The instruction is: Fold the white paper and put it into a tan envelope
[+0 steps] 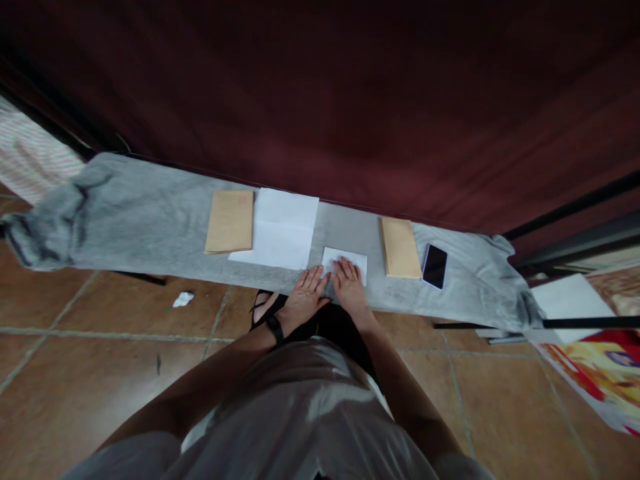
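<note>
A small white folded paper (pixel 358 261) lies on the grey cloth near the front edge, partly hidden under my fingers. My right hand (pixel 349 287) rests flat on it with the fingers stretched out. At the paper's left corner is my left hand (pixel 306 297), its fingers extended and lying flat, with the fingertips on or beside the paper. Larger white sheets (pixel 287 230) lie to the left, with a crease across them. Beside these sheets is a stack of brown envelopes (pixel 230 221). Another brown envelope stack (pixel 401 248) sits right of my hands.
A phone (pixel 435 267) lies right of the brown stack. The narrow surface is covered by a grey cloth (pixel 145 213), with a dark red fabric (pixel 320 100) hanging behind it. On the tiled floor is a crumpled white scrap (pixel 183 299). A colourful printed box (pixel 605 373) stands at right.
</note>
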Demonstrator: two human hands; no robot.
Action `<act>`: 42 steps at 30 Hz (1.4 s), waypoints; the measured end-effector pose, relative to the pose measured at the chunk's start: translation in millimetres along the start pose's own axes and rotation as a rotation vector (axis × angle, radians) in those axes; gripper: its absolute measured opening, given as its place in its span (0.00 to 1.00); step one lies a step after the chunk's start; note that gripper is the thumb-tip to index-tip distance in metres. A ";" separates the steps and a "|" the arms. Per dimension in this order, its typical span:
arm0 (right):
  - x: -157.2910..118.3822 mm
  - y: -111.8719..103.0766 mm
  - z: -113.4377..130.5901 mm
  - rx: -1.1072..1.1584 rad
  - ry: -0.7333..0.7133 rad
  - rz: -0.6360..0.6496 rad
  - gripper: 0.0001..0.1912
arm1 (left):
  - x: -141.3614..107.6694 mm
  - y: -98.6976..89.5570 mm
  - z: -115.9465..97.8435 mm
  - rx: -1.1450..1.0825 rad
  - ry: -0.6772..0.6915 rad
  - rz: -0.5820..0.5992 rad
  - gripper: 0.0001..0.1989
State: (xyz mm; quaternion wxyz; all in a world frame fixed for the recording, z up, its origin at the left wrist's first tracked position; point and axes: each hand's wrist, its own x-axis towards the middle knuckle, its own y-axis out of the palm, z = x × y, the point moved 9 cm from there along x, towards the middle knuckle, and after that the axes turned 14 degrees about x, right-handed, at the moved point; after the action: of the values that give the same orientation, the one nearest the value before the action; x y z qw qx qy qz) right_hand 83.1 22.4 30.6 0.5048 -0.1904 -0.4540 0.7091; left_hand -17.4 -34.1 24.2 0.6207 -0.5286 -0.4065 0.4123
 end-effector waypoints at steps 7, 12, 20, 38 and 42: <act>20.6 14.5 -5.4 -0.060 0.015 0.033 0.25 | 0.7 2.1 -1.1 0.017 0.023 0.025 0.36; 23.4 10.6 -15.4 -0.108 0.019 -0.014 0.26 | 0.6 6.8 -0.3 0.007 0.027 0.038 0.38; 9.8 1.3 -36.4 -0.184 0.028 -0.066 0.27 | -1.2 5.9 1.6 0.011 0.036 0.020 0.38; -7.4 -11.1 -54.1 -0.162 0.097 -0.178 0.28 | -52.3 -42.3 242.5 -0.137 -0.801 -0.308 0.32; -7.8 -11.8 -54.1 -0.158 0.107 -0.201 0.27 | -79.8 -9.3 318.6 -0.124 -1.059 -0.066 0.44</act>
State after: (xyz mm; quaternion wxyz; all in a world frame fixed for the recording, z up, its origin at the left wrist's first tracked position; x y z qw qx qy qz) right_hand 132.1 40.9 11.1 0.5802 -0.2206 -0.4978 0.6057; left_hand -342.6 -7.8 63.2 0.3109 -0.2705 -0.7043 0.5781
